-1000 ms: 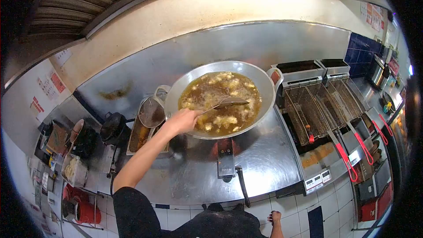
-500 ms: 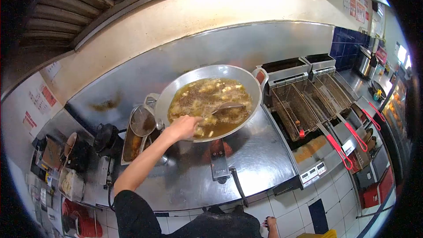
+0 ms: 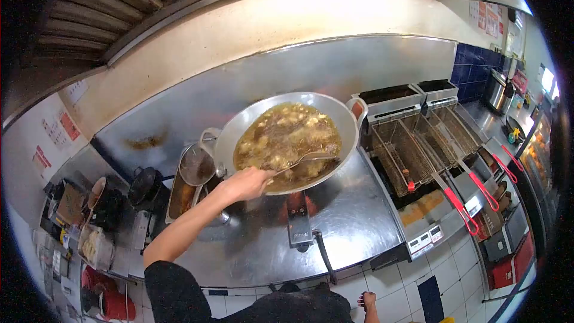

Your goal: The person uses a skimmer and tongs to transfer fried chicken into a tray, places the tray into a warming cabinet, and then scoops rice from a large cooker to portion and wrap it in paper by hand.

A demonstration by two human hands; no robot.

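Observation:
A large steel wok sits on the steel counter, filled with brown oil and several pale frying pieces. My left hand reaches in from the lower left and grips the handle of a long metal ladle. The ladle's head lies in the oil at the wok's right side. My right hand shows only partly at the bottom edge, low beside my body and far from the wok. Whether it holds anything cannot be told.
A round mesh strainer rests over a rectangular tray left of the wok. Wire fry baskets with red handles lie over the fryers on the right. A dark pot and containers stand at the far left. A burner control is in front of the wok.
My left hand has drawn back slightly toward the wok's near rim and swept the ladle head rightward through the oil. The view has also shifted a little.

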